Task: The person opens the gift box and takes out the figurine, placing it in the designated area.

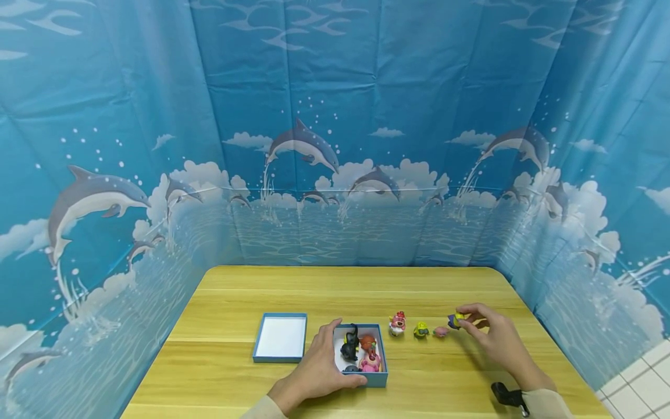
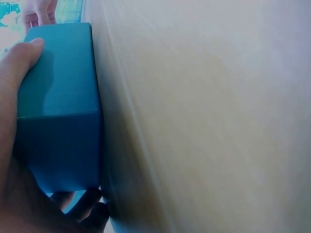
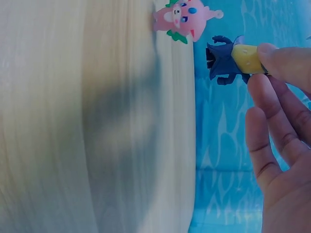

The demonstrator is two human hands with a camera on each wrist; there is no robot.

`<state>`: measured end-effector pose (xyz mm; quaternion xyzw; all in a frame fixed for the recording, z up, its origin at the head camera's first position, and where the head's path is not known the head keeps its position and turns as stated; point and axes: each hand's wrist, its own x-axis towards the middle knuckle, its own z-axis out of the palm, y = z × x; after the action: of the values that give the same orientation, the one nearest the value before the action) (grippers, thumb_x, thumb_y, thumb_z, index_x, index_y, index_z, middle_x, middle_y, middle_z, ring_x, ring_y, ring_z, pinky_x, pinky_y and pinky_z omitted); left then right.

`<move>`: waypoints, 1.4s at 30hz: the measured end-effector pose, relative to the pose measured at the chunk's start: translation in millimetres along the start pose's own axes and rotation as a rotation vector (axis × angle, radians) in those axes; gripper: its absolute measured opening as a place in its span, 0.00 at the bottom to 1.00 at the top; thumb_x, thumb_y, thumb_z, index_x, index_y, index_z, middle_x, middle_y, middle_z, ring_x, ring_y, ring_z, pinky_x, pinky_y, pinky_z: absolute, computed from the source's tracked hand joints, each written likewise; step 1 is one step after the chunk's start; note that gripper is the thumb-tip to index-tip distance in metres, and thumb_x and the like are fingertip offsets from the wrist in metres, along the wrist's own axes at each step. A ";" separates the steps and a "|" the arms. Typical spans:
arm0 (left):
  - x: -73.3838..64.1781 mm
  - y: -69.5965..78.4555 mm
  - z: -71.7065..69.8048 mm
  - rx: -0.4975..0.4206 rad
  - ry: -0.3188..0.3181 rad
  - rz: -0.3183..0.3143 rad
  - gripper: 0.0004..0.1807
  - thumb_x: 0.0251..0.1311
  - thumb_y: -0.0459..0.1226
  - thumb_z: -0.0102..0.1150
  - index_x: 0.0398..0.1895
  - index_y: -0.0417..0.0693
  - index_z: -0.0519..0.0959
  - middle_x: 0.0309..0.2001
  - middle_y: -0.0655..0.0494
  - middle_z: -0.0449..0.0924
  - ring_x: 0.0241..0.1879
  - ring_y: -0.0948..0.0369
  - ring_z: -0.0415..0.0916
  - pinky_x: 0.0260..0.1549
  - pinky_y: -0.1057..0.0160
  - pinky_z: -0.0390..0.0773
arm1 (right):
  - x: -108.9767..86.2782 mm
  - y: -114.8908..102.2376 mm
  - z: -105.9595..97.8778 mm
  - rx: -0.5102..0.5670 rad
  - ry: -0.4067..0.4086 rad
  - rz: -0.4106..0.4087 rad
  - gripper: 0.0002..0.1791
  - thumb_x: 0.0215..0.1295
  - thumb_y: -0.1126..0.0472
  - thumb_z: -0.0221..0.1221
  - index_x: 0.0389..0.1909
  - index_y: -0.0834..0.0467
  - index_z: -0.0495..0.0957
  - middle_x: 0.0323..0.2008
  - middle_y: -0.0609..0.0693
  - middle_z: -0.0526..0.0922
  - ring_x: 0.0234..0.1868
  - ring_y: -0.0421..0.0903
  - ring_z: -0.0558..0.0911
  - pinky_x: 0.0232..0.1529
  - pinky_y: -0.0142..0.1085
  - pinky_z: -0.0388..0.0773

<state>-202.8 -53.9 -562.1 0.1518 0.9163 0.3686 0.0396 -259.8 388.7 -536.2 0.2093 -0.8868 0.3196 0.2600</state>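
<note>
My left hand (image 1: 320,369) grips an open blue box (image 1: 376,380) from its left side, thumb on the front wall, other fingers round the back. Inside lie a black figurine (image 1: 349,348), an orange-brown one (image 1: 368,343), a pink one (image 1: 370,364) and a partly hidden grey one (image 1: 351,368). Between thumb and fingertips, my right hand (image 1: 494,338) pinches a small yellow and dark-blue figurine (image 3: 247,58) above the table. Just left of it stands a pink figurine with green bits (image 3: 187,20). The left wrist view shows the box (image 2: 58,73) resting on the table.
A shallow blue lid (image 1: 280,337), white inside, lies left of the box. Right of the box stand a red, pink and white figurine (image 1: 397,324) and a yellow-green one (image 1: 421,330). Dolphin-print curtains (image 1: 335,233) surround the wooden table (image 1: 209,372).
</note>
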 end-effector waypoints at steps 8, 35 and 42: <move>-0.2 0.1 0.2 0.000 -0.002 -0.001 0.78 0.53 0.75 0.84 0.97 0.54 0.50 0.87 0.44 0.66 0.81 0.44 0.73 0.76 0.30 0.79 | -4.7 4.7 1.5 0.003 -0.048 0.059 0.15 0.70 0.74 0.78 0.54 0.60 0.91 0.46 0.53 0.96 0.39 0.30 0.87 0.38 0.33 0.88; 0.0 1.1 0.1 -0.002 -0.002 -0.007 0.79 0.52 0.75 0.85 0.97 0.55 0.50 0.86 0.44 0.66 0.81 0.44 0.73 0.76 0.30 0.79 | -14.8 19.5 0.4 -0.010 -0.135 0.176 0.15 0.73 0.70 0.77 0.57 0.61 0.91 0.50 0.55 0.96 0.41 0.33 0.89 0.40 0.32 0.89; 0.3 0.8 0.0 -0.013 -0.004 -0.009 0.78 0.52 0.75 0.85 0.97 0.55 0.50 0.87 0.45 0.66 0.83 0.44 0.72 0.77 0.29 0.78 | -15.7 21.7 0.1 -0.003 -0.148 0.194 0.15 0.74 0.70 0.77 0.58 0.60 0.91 0.52 0.55 0.96 0.42 0.35 0.90 0.40 0.31 0.89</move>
<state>-202.9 -53.2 -561.6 0.1483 0.9144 0.3742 0.0438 -259.2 407.2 -555.5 0.1450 -0.9203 0.3255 0.1618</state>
